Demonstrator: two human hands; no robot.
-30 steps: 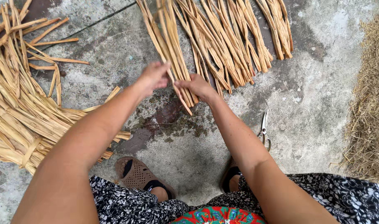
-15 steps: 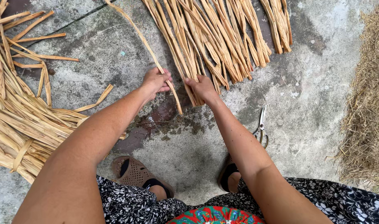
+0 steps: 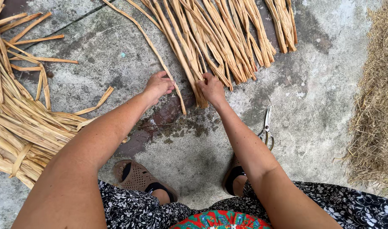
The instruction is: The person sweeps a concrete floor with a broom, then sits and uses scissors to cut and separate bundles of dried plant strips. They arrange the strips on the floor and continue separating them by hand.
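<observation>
1. Head view, the hands: the left hand [image 3: 158, 86] is pinched on 1 long dried strip [image 3: 148, 40], near that strip's lower end. The right hand [image 3: 211, 87] has its fingers curled down onto the near ends of the laid-out row of strips [image 3: 221, 38], next to the thickest stalk there. The 2 hands sit near each other but do not touch; a narrow gap of wet concrete floor [image 3: 312, 110] shows between them.

2. Head view, what has changed: 1 second ago both hands met at the bottom edge of the row, with no single strip standing apart. Half a second ago the left hand had drawn 1 strip free. Now that strip lies slanted, running from the upper left down to the left hand, clearly separated from the row, and the left hand has moved further left. I judge that a strip is being singled out from the row while the right hand keeps the others in place.

3. Head view, surroundings: a loose heap of strips [image 3: 24, 127] lies at the left, well apart from the hands. A pair of scissors [image 3: 267, 127] lies on the floor beside the right forearm, untouched. A mass of fine dry straw [image 3: 374, 106] runs along the right edge. 2 brown sandals [image 3: 136, 178] show below the arms, the right one mostly hidden by the forearm.
</observation>
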